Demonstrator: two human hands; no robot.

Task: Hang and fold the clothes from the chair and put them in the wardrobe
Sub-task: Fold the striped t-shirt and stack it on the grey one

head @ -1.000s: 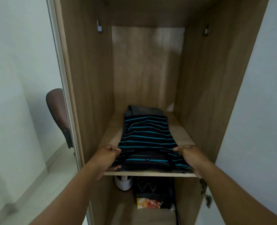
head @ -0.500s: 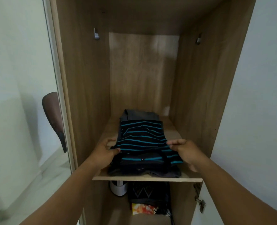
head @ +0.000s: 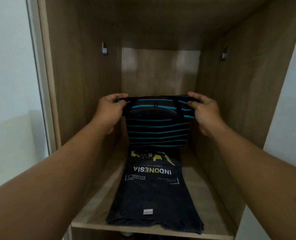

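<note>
A folded black shirt with teal stripes (head: 156,129) hangs in the air inside the wardrobe, above the shelf. My left hand (head: 110,110) pinches its upper left edge and my right hand (head: 205,110) pinches its upper right edge. Under it a folded dark shirt printed INDONESIA (head: 154,193) lies flat on the wooden shelf (head: 211,196). The far end of that dark shirt is hidden behind the striped one.
The wardrobe's wooden side walls (head: 84,94) stand close on both sides. Two metal rail brackets, a left bracket (head: 104,48) and a right bracket (head: 223,54), sit high up with no rail between them. A white wall (head: 8,66) is on the left.
Both hands have lifted the striped shirt off the pile by its near edge, so it now hangs upright. The INDONESIA shirt beneath it has come into view. The camera has moved closer.
</note>
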